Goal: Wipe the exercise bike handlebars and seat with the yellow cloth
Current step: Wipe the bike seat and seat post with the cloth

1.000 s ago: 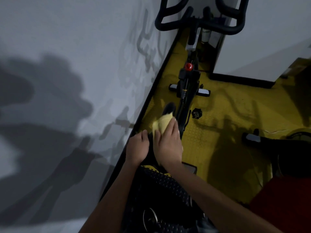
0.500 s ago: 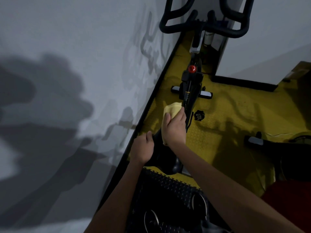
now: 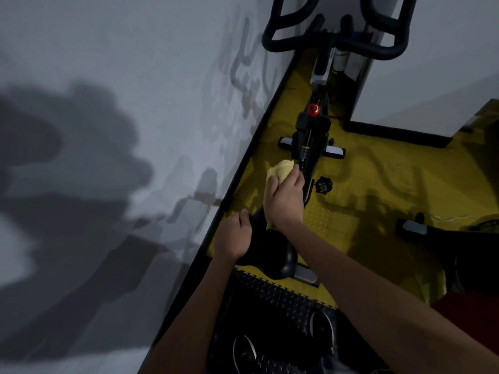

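The black exercise bike stands along the wall, its handlebars (image 3: 334, 41) at the top and its black seat (image 3: 270, 249) below centre. My right hand (image 3: 286, 198) presses the yellow cloth (image 3: 280, 170) onto the narrow front end of the seat, with the cloth bunched beyond my fingers. My left hand (image 3: 235, 236) grips the seat's left side. Most of the seat's nose is hidden under my right hand and the cloth.
A white wall (image 3: 121, 130) runs close on the left. The floor is yellow matting (image 3: 391, 190) with a black mat (image 3: 283, 306) near my shoes. A red knob (image 3: 313, 109) sits on the frame. Part of another machine (image 3: 432, 230) lies at the right.
My right hand has slid the yellow cloth forward along the seat toward its nose. My left hand has stayed gripping the seat's left side.
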A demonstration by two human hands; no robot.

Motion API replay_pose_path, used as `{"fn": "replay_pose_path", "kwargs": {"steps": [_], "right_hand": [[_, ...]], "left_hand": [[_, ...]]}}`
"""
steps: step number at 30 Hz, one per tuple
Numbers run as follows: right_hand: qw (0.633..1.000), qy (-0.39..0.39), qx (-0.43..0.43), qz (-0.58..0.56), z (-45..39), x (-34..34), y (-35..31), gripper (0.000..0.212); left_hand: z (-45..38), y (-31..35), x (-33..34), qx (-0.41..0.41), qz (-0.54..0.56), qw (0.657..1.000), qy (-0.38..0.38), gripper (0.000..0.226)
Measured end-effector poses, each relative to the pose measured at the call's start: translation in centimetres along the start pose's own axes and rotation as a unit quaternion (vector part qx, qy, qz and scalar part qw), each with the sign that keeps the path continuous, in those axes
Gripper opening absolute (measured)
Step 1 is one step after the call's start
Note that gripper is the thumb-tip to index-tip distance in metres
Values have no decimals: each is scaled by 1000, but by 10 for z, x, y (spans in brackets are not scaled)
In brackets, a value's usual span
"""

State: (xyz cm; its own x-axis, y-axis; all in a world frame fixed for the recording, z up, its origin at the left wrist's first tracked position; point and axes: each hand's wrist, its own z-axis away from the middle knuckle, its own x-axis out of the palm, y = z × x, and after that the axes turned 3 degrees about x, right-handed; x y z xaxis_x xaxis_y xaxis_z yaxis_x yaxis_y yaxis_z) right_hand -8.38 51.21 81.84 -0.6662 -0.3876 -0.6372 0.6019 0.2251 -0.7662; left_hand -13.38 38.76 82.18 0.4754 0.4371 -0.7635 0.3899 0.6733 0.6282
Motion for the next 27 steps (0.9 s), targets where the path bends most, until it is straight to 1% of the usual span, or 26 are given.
{"fn": "replay_pose_path", "kwargs": {"steps": [3,6,8,10,13,16,18,20,22,24,25,27], "right_hand": [[1000,-3,-13,25,18,0,3,72],[992,-25,-64,103,71,-7,22,73],[982,-23,-105,153,102,-13,36,70],[979,-27,-120,164,113,-14,44,69],[986,-40,-88,136,91,-8,31,72],[998,-49,-16,41,37,-3,13,77],[999,-31,15,-7,6,-3,4,75],[999,-12,20,-23,-6,-3,-1,72],[1000,-15,15,-14,6,-4,-1,73],[999,-41,1,23,38,-7,10,76],[997,-48,-15,56,58,-10,18,77],[991,-37,-62,111,93,-15,33,77]], "left_hand": [[2,-1,1,-1,1,1000,9,49],[3,-2,2,-11,21,1000,14,49],[3,-2,2,-10,32,999,15,50],[4,-1,2,-4,29,999,17,49],[3,-3,1,4,19,1000,16,50],[2,-1,0,10,9,1000,10,50],[3,1,-1,9,7,1000,6,49],[2,1,-1,5,-1,1000,2,48],[2,-1,0,3,-5,1000,2,49],[2,-3,2,-1,-4,1000,8,49],[1,-3,3,-4,-2,1000,12,49],[1,-2,4,-6,0,1000,18,48]]}}
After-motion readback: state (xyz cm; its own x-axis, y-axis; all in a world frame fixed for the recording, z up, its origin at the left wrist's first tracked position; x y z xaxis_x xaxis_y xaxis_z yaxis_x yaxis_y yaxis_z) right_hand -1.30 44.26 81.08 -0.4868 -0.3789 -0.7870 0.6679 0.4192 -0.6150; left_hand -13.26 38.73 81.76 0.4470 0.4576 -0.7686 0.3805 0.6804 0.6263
